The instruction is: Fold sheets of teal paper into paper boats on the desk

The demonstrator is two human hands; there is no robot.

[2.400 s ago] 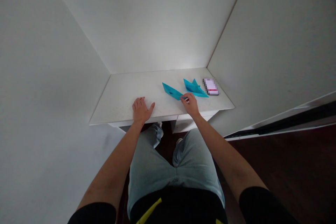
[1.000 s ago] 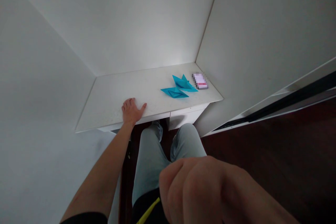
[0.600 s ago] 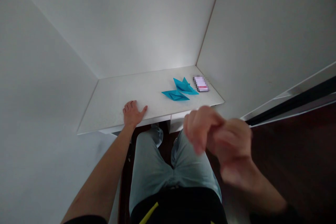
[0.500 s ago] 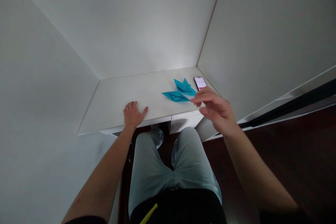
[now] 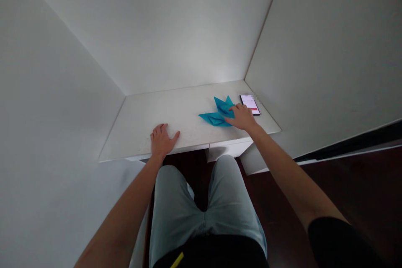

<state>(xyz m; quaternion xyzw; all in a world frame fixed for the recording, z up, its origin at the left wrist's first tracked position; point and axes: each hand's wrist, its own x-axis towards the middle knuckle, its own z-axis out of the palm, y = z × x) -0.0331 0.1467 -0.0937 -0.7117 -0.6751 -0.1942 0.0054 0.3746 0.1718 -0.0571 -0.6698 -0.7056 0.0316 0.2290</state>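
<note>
Two folded blue paper shapes lie on the white desk (image 5: 141, 113) at the right. The nearer paper shape (image 5: 214, 119) is flat and pointed. The farther paper shape (image 5: 223, 104) has raised tips. My right hand (image 5: 242, 117) rests on the desk against both shapes, fingers stretched out and touching their right ends, holding nothing. My left hand (image 5: 161, 140) lies flat and open on the desk's front edge, well left of the papers.
A phone (image 5: 250, 104) with a lit screen lies at the desk's back right corner, just beyond my right hand. White walls close in the desk on the left, back and right. My legs in light trousers are under the desk; dark floor lies to the right.
My right hand left the papers, came up close to the camera, then went back down to the desk beside the blue shapes. The nearer shape now lies turned. The left hand stayed put.
</note>
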